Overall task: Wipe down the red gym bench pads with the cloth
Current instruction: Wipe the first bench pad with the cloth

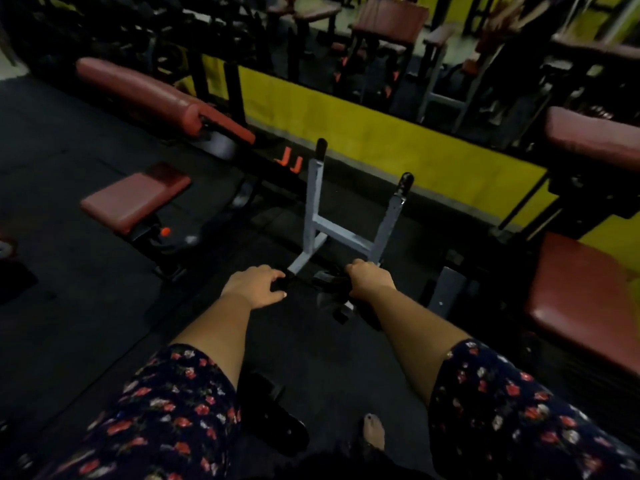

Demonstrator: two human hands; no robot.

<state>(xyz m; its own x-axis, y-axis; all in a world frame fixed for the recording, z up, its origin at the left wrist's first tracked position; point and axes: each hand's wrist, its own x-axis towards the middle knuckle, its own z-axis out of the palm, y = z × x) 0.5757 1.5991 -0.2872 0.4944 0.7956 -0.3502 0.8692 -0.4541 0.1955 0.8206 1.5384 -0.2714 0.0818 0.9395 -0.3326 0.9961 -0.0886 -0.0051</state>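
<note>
Head view: left hand (pixel 256 285), right hand (pixel 371 280) apart, both hands gripping dark cloth (pixel 331 292); red bench pad (pixel 581 299) nearby.

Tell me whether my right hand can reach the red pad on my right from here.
Probably yes. The pad lies right of that arm with nothing tall between, though the right hand grips what looks like a dark cloth.
</note>
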